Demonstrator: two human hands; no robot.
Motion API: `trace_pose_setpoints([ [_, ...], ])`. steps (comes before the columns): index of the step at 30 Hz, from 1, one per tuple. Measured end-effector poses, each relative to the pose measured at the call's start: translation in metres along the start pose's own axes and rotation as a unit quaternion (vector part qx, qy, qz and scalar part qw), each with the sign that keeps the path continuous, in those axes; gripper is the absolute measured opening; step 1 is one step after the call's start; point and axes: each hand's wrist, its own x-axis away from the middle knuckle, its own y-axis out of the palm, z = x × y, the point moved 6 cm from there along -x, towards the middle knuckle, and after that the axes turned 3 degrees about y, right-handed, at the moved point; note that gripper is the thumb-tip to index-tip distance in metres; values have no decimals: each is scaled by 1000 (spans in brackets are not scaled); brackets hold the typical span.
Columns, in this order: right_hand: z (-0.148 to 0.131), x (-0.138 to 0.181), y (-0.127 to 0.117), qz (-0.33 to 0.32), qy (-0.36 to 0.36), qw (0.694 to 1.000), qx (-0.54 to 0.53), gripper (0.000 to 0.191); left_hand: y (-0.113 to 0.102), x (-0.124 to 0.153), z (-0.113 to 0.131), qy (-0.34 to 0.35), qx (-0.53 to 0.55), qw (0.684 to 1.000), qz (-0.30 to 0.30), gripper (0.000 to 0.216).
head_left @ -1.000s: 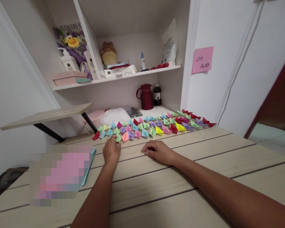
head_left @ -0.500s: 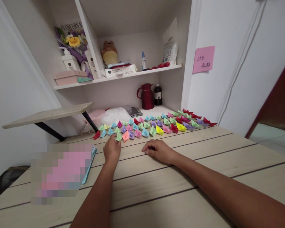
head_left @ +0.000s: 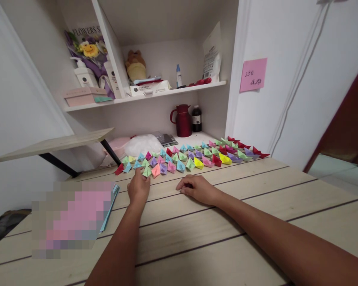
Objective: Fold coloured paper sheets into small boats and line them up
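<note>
Several small folded paper boats [head_left: 191, 157] in many colours stand in rows along the far edge of the wooden table [head_left: 226, 222]. My left hand [head_left: 139, 187] rests on the table with its fingertips touching a green boat [head_left: 146, 172] at the near left end of the rows; the fingers are curled and partly hidden. My right hand [head_left: 197, 188] lies on the table a little to the right, fingers loosely curled with nothing visible in them, just short of the boats.
A blurred pink stack with blue paper sheets [head_left: 109, 208] lies at the left. A small raised wooden board [head_left: 56, 143] stands at the back left. Behind are shelves with a red jug [head_left: 182, 120], a dark bottle [head_left: 196, 118], boxes and a pink note [head_left: 253, 74] on the wall.
Both hands stay almost still; the left fingertips remain at the green boat. The view shifts slightly.
</note>
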Motion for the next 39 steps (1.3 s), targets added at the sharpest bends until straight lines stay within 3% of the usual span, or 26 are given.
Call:
trace_pose_setpoints([
  [5, 1, 0, 0, -3, -1, 1000, -4, 15, -10, 10, 1, -6, -4, 1000, 26, 51],
  [11, 1, 0, -1, -4, -4, 1000, -6, 15, -22, 28, 6, -16, -40, 998, 37, 28],
  [17, 1, 1, -2, -6, -10, 1000, -11, 15, -19, 33, 7, -11, -56, 998, 21, 29],
  [25, 3, 1, 0, -8, -14, 1000, -5, 16, -28, 30, -3, -58, -64, 995, 58, 38],
  [39, -2, 2, -1, -9, -14, 1000, -2, 16, -15, 28, -1, -4, -83, 996, -13, 37],
])
